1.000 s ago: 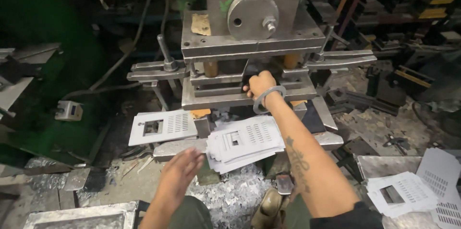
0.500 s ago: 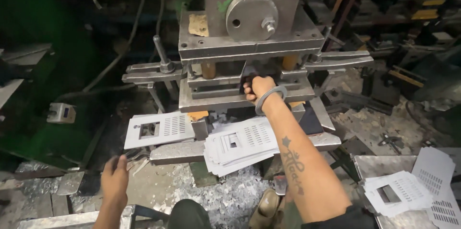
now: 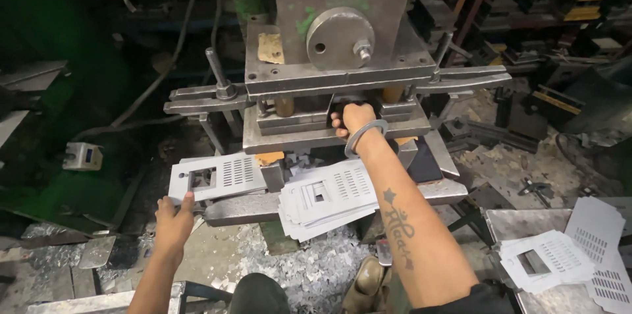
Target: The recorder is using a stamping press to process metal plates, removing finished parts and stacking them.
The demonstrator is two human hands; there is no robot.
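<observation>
Two bare arms reach forward over a floor littered with metal scrap [image 3: 309, 274]. Left hand [image 3: 174, 218] pinches the near corner of a perforated sheet [image 3: 217, 176] lying on the press bench [image 3: 250, 207]. Just right, a stack of sheets [image 3: 326, 199] rests on the same bench. Another pile [image 3: 550, 258] sits on a side bench [image 3: 507, 222], far right. Right hand [image 3: 352, 120], bangle at the wrist, reaches into the press [image 3: 329, 57] opening; its grip is hidden. Cluttered dark racks [image 3: 559, 18] stand behind.

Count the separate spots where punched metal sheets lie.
3: one sheet at the left hand, a stack under the press, a pile far right; more may be hidden.
</observation>
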